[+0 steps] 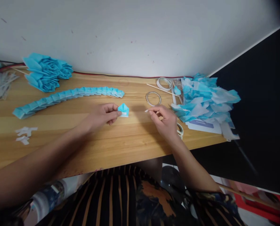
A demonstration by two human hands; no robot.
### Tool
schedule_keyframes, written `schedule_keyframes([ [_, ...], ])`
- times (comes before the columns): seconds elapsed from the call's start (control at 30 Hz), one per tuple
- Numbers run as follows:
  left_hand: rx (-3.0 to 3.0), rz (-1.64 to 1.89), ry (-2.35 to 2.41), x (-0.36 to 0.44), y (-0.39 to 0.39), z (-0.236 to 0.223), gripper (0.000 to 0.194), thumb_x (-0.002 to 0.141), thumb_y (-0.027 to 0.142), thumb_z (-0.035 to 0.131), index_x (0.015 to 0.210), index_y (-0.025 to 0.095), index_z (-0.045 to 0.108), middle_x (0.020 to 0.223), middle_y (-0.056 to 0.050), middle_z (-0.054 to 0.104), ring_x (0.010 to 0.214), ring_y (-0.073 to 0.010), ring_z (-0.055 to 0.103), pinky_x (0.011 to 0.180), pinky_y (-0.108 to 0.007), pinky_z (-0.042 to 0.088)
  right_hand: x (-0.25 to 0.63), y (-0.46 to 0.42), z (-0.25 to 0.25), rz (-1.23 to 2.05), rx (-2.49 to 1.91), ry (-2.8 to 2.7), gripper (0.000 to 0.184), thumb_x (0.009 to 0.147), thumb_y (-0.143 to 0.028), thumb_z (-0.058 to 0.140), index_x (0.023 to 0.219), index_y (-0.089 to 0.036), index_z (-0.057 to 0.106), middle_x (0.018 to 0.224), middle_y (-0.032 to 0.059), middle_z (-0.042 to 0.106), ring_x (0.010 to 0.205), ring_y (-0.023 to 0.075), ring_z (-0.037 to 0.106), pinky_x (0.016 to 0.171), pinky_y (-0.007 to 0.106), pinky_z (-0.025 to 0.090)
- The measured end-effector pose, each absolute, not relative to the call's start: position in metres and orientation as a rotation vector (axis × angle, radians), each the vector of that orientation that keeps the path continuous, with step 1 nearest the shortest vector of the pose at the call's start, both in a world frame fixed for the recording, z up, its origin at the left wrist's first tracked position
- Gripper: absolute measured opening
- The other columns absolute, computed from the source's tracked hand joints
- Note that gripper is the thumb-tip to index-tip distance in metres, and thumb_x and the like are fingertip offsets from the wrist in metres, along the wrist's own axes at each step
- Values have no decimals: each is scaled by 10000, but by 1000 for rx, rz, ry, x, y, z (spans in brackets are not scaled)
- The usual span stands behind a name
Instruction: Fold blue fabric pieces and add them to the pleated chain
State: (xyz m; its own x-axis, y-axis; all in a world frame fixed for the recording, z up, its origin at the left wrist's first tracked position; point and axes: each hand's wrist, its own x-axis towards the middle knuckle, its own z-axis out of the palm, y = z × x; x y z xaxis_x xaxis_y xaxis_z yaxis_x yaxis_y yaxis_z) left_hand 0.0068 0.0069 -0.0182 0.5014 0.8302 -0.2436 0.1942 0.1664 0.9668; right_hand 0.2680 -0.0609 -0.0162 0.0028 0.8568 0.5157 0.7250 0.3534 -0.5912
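Observation:
My left hand (104,114) pinches a small folded piece of blue paper (124,107) between thumb and fingers, above the middle of the wooden table. The piece has a pointed top and a short white strip across its lower part. To the right, my right hand (164,122) is closed in a pinch on a tiny white scrap (146,110), apart from the paper. Behind my left hand lies a long curved row of overlapping folded blue paper pieces (71,94). A thin tape ring (153,98) lies just beyond my right fingertips.
Blue paper flowers (47,70) lie at the back left. Several white scraps (24,133) are at the left. A tape roll (164,83), a thin stick (162,89) and a heap of blue and white paper (208,97) lie at the right. Another roll (180,130) is partly behind my right hand.

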Motion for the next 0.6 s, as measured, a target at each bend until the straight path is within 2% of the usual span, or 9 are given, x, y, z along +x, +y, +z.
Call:
schedule_keyframes([
  [0.13,1357,516,928,7,4,-14,217,804,373,683,754,192,573,601,40,559,544,-85,479,536,-217,370,243,-52,-4,-129,-1037,-1974,121,976,-135,634,979,-236,701,862,13,762,783,164,688,710,328,530],
  [0.27,1356,486,903,8,2,-10,187,813,331,660,731,190,566,584,48,534,540,-82,469,536,-217,360,230,-43,-1,-300,-894,-2046,147,969,-116,646,1031,-247,670,879,15,746,783,173,677,710,346,541],
  [0.6,1360,467,863,8,2,-12,178,809,328,661,736,195,568,582,51,523,529,-86,468,537,-226,368,233,-31,-11,-426,-766,-2160,142,1007,-175,611,1083,-275,677,910,6,720,836,175,641,726,347,540],
])
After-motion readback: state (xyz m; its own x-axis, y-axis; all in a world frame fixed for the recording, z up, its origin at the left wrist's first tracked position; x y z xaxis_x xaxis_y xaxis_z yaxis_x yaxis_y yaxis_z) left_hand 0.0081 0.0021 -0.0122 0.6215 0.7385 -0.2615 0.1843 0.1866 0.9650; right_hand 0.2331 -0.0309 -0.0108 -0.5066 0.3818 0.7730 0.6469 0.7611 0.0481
